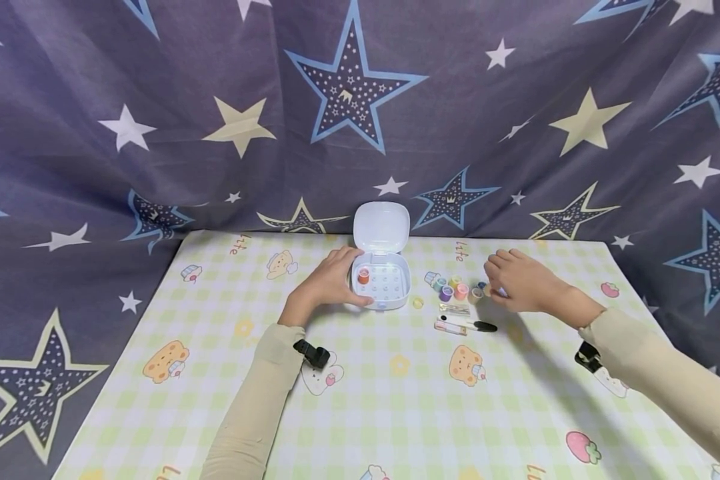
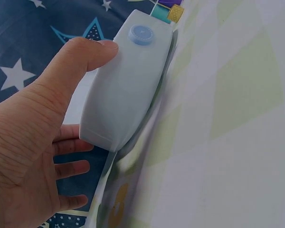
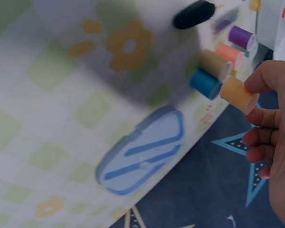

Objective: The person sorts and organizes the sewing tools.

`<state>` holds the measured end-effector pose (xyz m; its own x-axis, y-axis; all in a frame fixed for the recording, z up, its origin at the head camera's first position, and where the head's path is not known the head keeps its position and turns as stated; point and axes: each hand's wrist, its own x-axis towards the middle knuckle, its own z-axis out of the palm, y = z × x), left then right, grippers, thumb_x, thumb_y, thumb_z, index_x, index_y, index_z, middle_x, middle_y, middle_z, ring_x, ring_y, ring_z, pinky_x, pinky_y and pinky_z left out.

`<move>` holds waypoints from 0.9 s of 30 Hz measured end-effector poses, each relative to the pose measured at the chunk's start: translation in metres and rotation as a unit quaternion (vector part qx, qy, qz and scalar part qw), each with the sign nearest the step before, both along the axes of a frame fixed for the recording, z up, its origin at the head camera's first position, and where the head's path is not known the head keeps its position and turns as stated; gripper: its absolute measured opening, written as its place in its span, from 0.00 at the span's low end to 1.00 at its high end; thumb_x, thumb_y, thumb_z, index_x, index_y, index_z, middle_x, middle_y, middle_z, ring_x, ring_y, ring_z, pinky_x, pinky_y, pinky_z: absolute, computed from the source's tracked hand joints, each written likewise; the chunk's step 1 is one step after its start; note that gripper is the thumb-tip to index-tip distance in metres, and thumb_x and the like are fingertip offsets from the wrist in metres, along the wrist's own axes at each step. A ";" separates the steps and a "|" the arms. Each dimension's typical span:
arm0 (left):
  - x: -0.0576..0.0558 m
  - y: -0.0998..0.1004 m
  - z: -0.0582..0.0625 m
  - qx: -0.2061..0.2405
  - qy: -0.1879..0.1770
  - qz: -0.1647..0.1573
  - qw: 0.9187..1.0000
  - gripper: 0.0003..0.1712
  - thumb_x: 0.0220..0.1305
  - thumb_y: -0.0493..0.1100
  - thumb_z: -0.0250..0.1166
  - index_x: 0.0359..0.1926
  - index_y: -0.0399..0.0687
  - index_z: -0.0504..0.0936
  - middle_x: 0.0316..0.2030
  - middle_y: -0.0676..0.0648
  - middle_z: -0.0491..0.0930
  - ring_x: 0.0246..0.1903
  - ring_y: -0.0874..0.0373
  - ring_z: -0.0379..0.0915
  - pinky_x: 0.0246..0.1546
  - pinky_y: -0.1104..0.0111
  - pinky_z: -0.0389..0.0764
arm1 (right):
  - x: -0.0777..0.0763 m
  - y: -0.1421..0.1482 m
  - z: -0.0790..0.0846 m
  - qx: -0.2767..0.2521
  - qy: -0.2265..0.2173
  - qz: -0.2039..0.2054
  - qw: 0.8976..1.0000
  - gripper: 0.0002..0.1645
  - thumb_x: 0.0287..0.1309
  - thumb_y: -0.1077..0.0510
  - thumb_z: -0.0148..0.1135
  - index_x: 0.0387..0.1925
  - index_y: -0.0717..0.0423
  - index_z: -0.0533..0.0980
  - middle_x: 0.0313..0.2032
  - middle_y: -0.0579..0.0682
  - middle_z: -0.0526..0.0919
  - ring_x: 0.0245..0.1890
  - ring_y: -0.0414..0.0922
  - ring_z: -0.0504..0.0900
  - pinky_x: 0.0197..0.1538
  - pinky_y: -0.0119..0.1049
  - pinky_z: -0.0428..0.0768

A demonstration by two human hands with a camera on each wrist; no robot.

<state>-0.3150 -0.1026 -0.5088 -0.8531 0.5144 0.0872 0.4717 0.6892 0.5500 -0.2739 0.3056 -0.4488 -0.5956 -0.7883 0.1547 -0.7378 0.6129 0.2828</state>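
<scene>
My left hand (image 1: pixel 330 280) grips the left side of a white box (image 1: pixel 390 304) whose lid stands up at the back. In the left wrist view the thumb presses on the box's front wall, near a round blue button (image 2: pixel 141 35), with the fingers behind. An orange-red thread spool (image 1: pixel 363 276) stands inside on the pegged floor, at the back left. My right hand (image 1: pixel 522 283) pinches a yellow-orange thread spool (image 3: pixel 238 95) between thumb and forefinger. Close to it are a blue spool (image 3: pixel 205 84), a beige spool (image 3: pixel 215 64) and a coral spool (image 3: pixel 228 54).
Between box and right hand stand more spools, among them a purple one (image 1: pixel 446 293). In front lie a small clear packet (image 1: pixel 455 309), a slim black-ended tool (image 1: pixel 485 327) and a gold thimble (image 1: pixel 417 303). A light-blue slotted piece (image 3: pixel 142 152) lies beyond the right hand's spools.
</scene>
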 end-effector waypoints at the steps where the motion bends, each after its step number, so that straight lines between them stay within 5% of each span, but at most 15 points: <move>1: 0.000 0.000 0.000 0.001 0.000 0.000 1.000 0.65 0.38 0.63 0.83 0.74 0.45 0.63 0.68 0.44 0.68 0.68 0.47 0.62 0.74 0.54 0.62 | -0.001 -0.002 0.002 -0.001 0.000 0.001 1.000 0.16 0.54 0.52 0.67 0.26 0.51 0.67 0.26 0.47 0.67 0.30 0.46 0.64 0.37 0.39 0.62; 15: 0.000 -0.001 -0.002 0.004 0.002 0.000 1.000 0.64 0.38 0.62 0.83 0.74 0.45 0.63 0.68 0.44 0.68 0.68 0.48 0.62 0.74 0.54 0.63 | -0.017 -0.047 0.037 -0.013 0.015 0.008 1.000 0.13 0.57 0.53 0.64 0.34 0.57 0.72 0.33 0.52 0.74 0.34 0.50 0.67 0.41 0.44 0.66; 27: 0.002 -0.002 0.000 0.008 -0.002 -0.001 1.000 0.65 0.38 0.63 0.83 0.74 0.46 0.63 0.68 0.44 0.68 0.68 0.47 0.62 0.74 0.53 0.63 | -0.029 -0.102 0.037 -0.046 0.017 0.030 0.998 0.14 0.60 0.50 0.60 0.37 0.57 0.72 0.34 0.52 0.74 0.37 0.51 0.69 0.43 0.44 0.68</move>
